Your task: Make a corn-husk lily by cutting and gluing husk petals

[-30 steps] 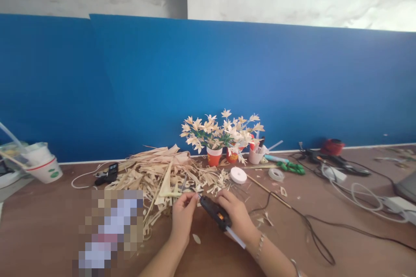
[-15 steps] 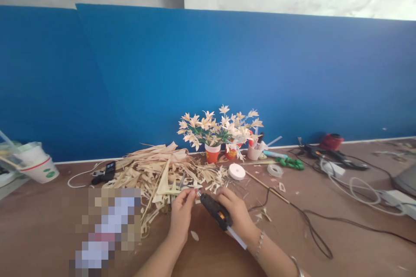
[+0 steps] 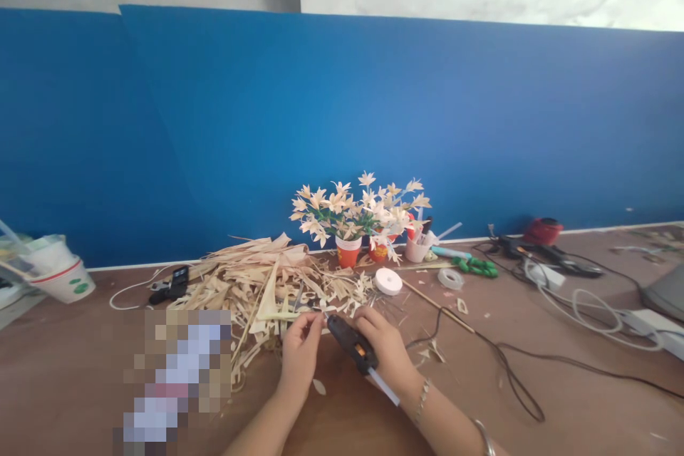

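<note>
My right hand (image 3: 385,348) is wrapped round a black hot glue gun (image 3: 353,343), with a whitish glue stick (image 3: 383,385) poking out of its rear. The gun's nozzle points up and left, right at the fingertips of my left hand (image 3: 300,348). Those fingers are pinched together; whatever small piece they hold is hidden. Just beyond both hands spreads a heap of dry, pale husk strips (image 3: 278,278). A single petal-shaped piece (image 3: 319,387) lies on the table between my forearms.
Husk flowers stand in red paper cups (image 3: 348,254) by the blue partition (image 3: 342,107). A white tape roll (image 3: 388,281), a clear tape roll (image 3: 450,278) and a thin stick (image 3: 438,306) lie nearby. Black cable (image 3: 507,370) trails right. A white cup (image 3: 67,279) leans at far left.
Both hands stay almost in place, nozzle still at the left fingertips. The pale pointed tip that showed above the left fingers is now barely visible. The view has shifted slightly.
</note>
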The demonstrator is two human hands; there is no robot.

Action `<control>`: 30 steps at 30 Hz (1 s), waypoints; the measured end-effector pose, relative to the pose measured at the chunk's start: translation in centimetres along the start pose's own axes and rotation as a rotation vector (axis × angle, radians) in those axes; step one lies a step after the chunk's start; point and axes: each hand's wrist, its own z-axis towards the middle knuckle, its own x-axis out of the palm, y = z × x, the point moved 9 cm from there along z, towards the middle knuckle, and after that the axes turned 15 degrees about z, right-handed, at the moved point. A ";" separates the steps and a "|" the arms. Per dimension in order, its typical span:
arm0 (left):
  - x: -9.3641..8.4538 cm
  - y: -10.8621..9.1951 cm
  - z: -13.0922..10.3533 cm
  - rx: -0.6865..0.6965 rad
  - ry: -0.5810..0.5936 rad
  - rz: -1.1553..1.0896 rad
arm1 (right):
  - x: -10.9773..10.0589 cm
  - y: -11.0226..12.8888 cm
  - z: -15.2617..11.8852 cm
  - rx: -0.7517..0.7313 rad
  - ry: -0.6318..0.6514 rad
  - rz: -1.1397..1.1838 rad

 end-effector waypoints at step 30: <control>-0.6 -0.1 0.1 0.064 -0.042 0.083 | 0.2 0.5 -0.4 -0.096 0.006 -0.006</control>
